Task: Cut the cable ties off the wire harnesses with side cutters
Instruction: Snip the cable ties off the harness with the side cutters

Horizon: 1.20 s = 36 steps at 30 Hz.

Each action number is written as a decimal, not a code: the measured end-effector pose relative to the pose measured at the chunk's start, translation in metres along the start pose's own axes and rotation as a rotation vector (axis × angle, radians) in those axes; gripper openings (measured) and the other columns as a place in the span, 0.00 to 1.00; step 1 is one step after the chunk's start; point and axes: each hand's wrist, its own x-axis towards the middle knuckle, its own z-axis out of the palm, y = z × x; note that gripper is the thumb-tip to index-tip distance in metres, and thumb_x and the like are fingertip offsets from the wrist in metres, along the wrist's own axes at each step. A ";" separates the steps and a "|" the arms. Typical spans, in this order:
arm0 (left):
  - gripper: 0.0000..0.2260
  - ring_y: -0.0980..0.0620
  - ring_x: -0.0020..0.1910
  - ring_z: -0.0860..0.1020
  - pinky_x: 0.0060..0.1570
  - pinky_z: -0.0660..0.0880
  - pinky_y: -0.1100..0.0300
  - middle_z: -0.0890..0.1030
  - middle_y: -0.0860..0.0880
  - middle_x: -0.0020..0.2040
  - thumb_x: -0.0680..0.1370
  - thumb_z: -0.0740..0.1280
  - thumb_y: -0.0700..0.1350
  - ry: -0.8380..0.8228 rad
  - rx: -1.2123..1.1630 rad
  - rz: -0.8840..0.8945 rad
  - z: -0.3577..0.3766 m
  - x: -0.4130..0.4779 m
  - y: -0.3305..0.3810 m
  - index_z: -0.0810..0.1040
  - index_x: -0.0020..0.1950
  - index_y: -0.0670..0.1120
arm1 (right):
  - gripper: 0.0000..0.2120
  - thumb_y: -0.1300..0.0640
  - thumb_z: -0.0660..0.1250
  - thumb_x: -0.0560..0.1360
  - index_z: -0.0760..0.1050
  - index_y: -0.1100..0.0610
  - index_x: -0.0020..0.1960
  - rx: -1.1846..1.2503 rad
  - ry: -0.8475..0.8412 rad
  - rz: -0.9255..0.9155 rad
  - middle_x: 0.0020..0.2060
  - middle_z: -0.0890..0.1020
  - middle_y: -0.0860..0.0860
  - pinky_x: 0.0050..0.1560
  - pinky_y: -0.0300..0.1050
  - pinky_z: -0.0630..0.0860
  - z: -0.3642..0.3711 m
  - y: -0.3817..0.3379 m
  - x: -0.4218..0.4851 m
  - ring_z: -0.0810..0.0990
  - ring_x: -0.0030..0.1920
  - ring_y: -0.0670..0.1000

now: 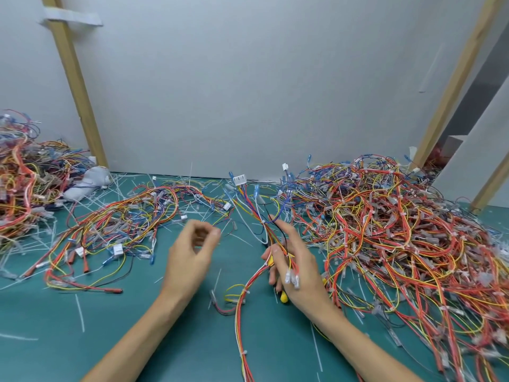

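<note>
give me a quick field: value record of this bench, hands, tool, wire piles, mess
left hand: raised, fingers curled, seems to hold nothing
right hand: grips a wire harness together with the side cutters
side cutters: yellow handle, mostly hidden under the hand
harness: white cable tie not yet cut
big wire pile: right of the hands
smaller wire pile: left
green mat: strewn with cut tie strips
</note>
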 end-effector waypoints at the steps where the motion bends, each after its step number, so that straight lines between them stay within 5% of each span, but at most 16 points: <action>1: 0.04 0.54 0.39 0.75 0.42 0.70 0.66 0.78 0.55 0.37 0.79 0.67 0.43 0.114 -0.024 0.007 -0.006 0.004 0.001 0.74 0.45 0.50 | 0.23 0.58 0.59 0.81 0.66 0.33 0.68 -0.026 -0.003 -0.025 0.40 0.80 0.51 0.27 0.43 0.73 -0.001 0.001 0.000 0.77 0.28 0.49; 4: 0.03 0.60 0.40 0.74 0.43 0.69 0.70 0.76 0.57 0.41 0.80 0.65 0.46 0.301 0.010 0.153 -0.029 0.017 0.010 0.73 0.48 0.50 | 0.32 0.65 0.59 0.71 0.68 0.41 0.70 -0.146 -0.043 -0.110 0.30 0.75 0.52 0.35 0.39 0.71 -0.006 0.001 0.001 0.75 0.32 0.45; 7: 0.04 0.60 0.46 0.77 0.48 0.71 0.70 0.79 0.56 0.46 0.79 0.61 0.46 0.263 -0.018 0.274 -0.047 0.026 0.019 0.74 0.51 0.52 | 0.38 0.66 0.63 0.64 0.68 0.40 0.70 -0.377 -0.111 -0.169 0.30 0.71 0.42 0.39 0.49 0.75 -0.013 -0.002 0.001 0.75 0.38 0.47; 12: 0.12 0.61 0.61 0.75 0.59 0.67 0.72 0.80 0.58 0.59 0.83 0.58 0.47 -0.307 0.144 0.123 -0.048 0.022 0.018 0.77 0.62 0.51 | 0.42 0.64 0.65 0.63 0.62 0.32 0.70 -0.607 -0.169 -0.198 0.43 0.69 0.44 0.42 0.54 0.76 -0.015 -0.012 0.001 0.74 0.41 0.53; 16: 0.12 0.57 0.56 0.76 0.56 0.67 0.71 0.81 0.57 0.53 0.83 0.57 0.46 -0.510 0.487 0.073 -0.037 0.013 0.010 0.80 0.58 0.50 | 0.46 0.69 0.65 0.63 0.62 0.33 0.71 -0.746 -0.208 -0.211 0.44 0.67 0.43 0.36 0.50 0.73 -0.017 -0.018 0.001 0.73 0.39 0.53; 20: 0.11 0.55 0.47 0.79 0.51 0.71 0.57 0.83 0.57 0.42 0.82 0.60 0.50 -0.399 0.351 0.020 -0.035 0.013 0.015 0.79 0.44 0.51 | 0.45 0.71 0.66 0.61 0.67 0.39 0.72 -0.916 -0.206 -0.264 0.40 0.65 0.46 0.28 0.43 0.62 -0.016 -0.026 0.002 0.65 0.31 0.51; 25: 0.04 0.59 0.50 0.75 0.55 0.68 0.53 0.80 0.61 0.41 0.77 0.70 0.46 -0.079 0.495 0.226 -0.032 0.009 0.016 0.79 0.42 0.54 | 0.45 0.72 0.72 0.56 0.73 0.44 0.70 -1.033 -0.133 -0.329 0.37 0.73 0.50 0.24 0.43 0.67 -0.010 -0.029 -0.001 0.75 0.31 0.53; 29: 0.10 0.58 0.45 0.77 0.50 0.71 0.58 0.81 0.56 0.40 0.78 0.68 0.48 -0.092 0.389 0.189 -0.032 0.010 0.018 0.80 0.37 0.50 | 0.46 0.72 0.74 0.52 0.76 0.47 0.67 -1.103 -0.079 -0.330 0.36 0.74 0.51 0.24 0.40 0.64 -0.005 -0.031 -0.003 0.76 0.33 0.54; 32: 0.17 0.59 0.33 0.75 0.38 0.69 0.65 0.79 0.56 0.33 0.79 0.67 0.48 -0.130 0.336 0.151 -0.030 0.010 0.018 0.80 0.30 0.49 | 0.45 0.72 0.75 0.50 0.78 0.48 0.65 -1.114 -0.061 -0.326 0.35 0.72 0.52 0.24 0.40 0.59 -0.002 -0.033 -0.004 0.75 0.30 0.54; 36: 0.22 0.55 0.26 0.73 0.35 0.71 0.58 0.79 0.52 0.25 0.79 0.64 0.55 -0.180 0.314 -0.068 -0.022 0.004 0.015 0.78 0.28 0.46 | 0.42 0.73 0.74 0.53 0.79 0.50 0.64 -1.092 -0.019 -0.358 0.36 0.74 0.54 0.22 0.41 0.63 0.003 -0.040 -0.008 0.75 0.28 0.55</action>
